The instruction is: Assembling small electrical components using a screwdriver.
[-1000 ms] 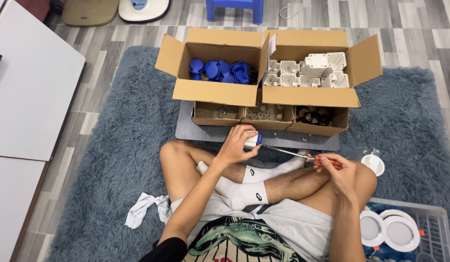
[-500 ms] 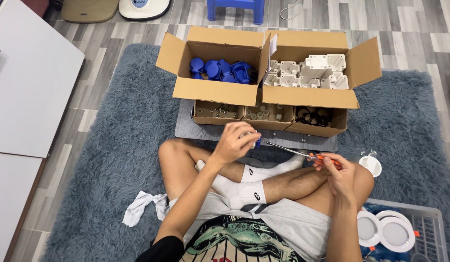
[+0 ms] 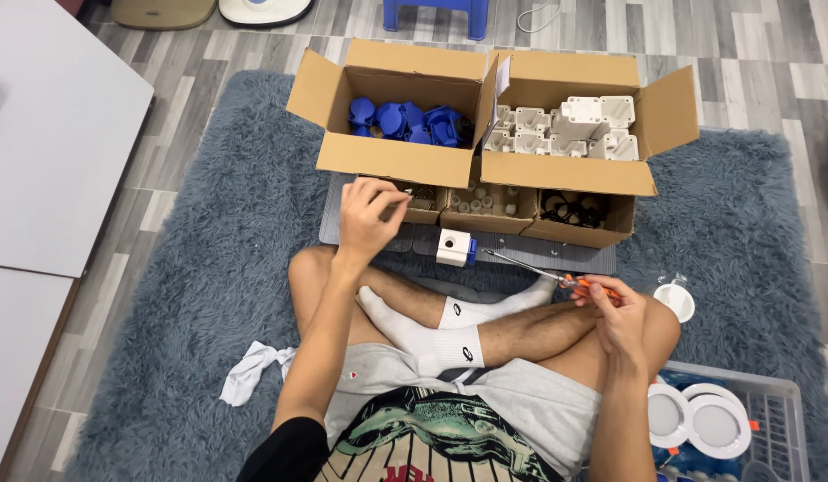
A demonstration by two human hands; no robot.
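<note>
Grey-blue shag rug point(image 3: 209, 295) lay under me as I sat cross-legged in white socks, with a flat grey board point(image 3: 360, 239) at my shins carrying a row of cardboard boxes. My left hand point(image 3: 368, 214) was raised over the board's left end, right at the edge of the small low box point(image 3: 423, 203) there, its fingers bunched narrow with the tips pinched together; whether a tiny part sat between them I could not tell. My right hand point(image 3: 615, 312) rested above my right knee, closed around the orange handle of a screwdriver point(image 3: 543, 272), whose thin metal shaft pointed left and slightly away from me toward the small assembly. That assembly, a white block with a blue piece on its side point(image 3: 455, 247), stood by itself on the board just beyond my feet, touched by neither hand, with the screwdriver tip near it but apart. Behind the low boxes stood two larger open cartons side by side: the left carton point(image 3: 392, 161) held blue plastic caps point(image 3: 405, 120), the right carton point(image 3: 566, 171) held white moulded housings point(image 3: 566, 125). A crumpled white cloth point(image 3: 253, 370) lay on the rug by my left thigh, a small white round piece point(image 3: 674, 301) lay beyond my right knee, and a grey wire basket point(image 3: 775, 402) at my right hip held round white discs point(image 3: 704, 419).
</note>
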